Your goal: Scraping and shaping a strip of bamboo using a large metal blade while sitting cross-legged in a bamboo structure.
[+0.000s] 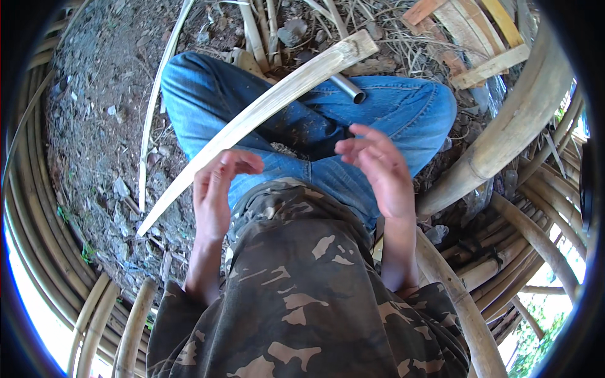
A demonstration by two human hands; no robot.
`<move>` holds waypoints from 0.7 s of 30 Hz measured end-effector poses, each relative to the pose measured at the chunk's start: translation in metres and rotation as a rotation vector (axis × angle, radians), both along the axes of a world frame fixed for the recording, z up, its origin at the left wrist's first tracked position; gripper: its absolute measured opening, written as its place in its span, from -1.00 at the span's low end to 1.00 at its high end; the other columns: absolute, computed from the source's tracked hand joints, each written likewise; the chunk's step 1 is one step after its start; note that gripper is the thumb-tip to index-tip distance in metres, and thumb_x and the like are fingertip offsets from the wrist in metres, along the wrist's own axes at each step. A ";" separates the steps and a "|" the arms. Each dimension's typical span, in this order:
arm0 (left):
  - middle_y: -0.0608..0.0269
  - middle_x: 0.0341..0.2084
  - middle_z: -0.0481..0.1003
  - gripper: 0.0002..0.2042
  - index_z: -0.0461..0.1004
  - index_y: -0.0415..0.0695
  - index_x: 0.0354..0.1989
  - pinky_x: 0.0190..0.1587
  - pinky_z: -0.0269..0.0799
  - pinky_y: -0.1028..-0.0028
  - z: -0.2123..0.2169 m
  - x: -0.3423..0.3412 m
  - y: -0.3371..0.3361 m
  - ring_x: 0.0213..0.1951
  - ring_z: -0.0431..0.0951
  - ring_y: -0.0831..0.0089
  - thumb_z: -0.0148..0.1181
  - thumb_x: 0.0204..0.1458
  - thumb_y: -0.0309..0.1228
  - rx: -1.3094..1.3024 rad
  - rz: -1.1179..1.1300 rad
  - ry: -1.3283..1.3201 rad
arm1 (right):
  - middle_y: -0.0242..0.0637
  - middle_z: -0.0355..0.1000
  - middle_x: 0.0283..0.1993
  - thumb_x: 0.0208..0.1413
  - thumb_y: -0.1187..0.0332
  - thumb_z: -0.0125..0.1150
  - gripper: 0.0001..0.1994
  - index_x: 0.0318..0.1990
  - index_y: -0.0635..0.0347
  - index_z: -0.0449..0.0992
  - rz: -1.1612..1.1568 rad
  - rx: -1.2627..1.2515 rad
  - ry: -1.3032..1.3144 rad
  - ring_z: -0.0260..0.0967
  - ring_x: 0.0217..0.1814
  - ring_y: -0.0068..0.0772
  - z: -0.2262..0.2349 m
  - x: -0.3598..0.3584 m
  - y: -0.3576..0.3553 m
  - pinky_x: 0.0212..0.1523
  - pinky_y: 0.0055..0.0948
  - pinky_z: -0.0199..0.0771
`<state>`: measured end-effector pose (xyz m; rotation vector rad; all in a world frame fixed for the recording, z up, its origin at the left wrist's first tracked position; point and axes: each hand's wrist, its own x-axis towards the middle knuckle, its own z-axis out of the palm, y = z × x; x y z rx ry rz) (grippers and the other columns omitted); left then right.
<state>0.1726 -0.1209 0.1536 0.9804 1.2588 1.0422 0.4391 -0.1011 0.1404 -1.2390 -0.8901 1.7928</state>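
A thick bamboo pole (513,123) crosses the right side, its upper end cut off by the dark rim of the view, and a stack of curved bamboo poles (28,189) lines the left edge, too bent by the lens to count. The person sits cross-legged in blue jeans (403,110) on bare dirt (101,82), a camouflage shirt (302,290) covering the lower torso and hiding the lap below the hands. One long split bamboo strip (252,116) lies slanted over the left knee, from the upper middle down to the ground at lower left; neither hand touches it. One short metal tube (348,88) pokes out from beneath the strip, its far end hidden. Two bare hands are raised above the lap: the left hand (214,192) has fingers curled loosely and holds nothing, the right hand (378,167) is spread wide and empty. A few wooden slats (488,66) lie at upper right, partly overlapping
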 end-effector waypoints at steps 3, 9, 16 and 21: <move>0.07 -0.32 0.52 -0.54 0.47 -0.38 -0.24 -0.05 0.33 0.35 -0.012 -0.011 -0.022 -0.22 0.50 0.34 -0.24 0.30 -0.19 -0.078 -0.015 0.106 | -0.22 0.48 -0.04 0.18 0.40 0.15 -0.63 0.13 0.25 0.38 0.133 0.059 -0.008 0.40 0.03 -0.48 -0.010 -0.025 -0.010 0.10 -0.45 0.33; 0.12 -0.23 0.55 -0.58 0.51 -0.32 -0.15 0.03 0.31 0.39 -0.003 -0.028 -0.054 -0.11 0.49 0.40 -0.20 0.29 -0.20 -0.189 -0.002 0.374 | -0.25 0.52 -0.13 0.15 0.39 0.19 -0.67 0.08 0.20 0.43 0.308 0.292 -0.202 0.46 -0.04 -0.46 -0.019 -0.061 -0.012 -0.02 -0.44 0.41; 0.11 -0.16 0.53 -0.56 0.50 -0.33 -0.13 0.06 0.28 0.39 -0.008 -0.027 -0.055 -0.06 0.47 0.40 -0.20 0.30 -0.18 -0.183 0.042 0.251 | -0.14 0.50 -0.05 0.27 0.23 0.02 -0.63 0.12 0.26 0.39 0.233 -0.245 0.341 0.45 0.00 -0.29 -0.014 -0.056 0.004 0.07 -0.33 0.38; 0.10 -0.11 0.52 -0.54 0.48 -0.33 -0.08 0.08 0.27 0.37 -0.005 -0.016 -0.041 -0.02 0.46 0.38 -0.20 0.30 -0.14 -0.190 -0.106 0.214 | -0.07 0.46 0.01 0.33 0.07 -0.23 -0.48 0.20 0.33 0.29 0.064 -0.575 0.824 0.40 0.09 -0.23 -0.013 -0.047 0.011 0.14 -0.16 0.36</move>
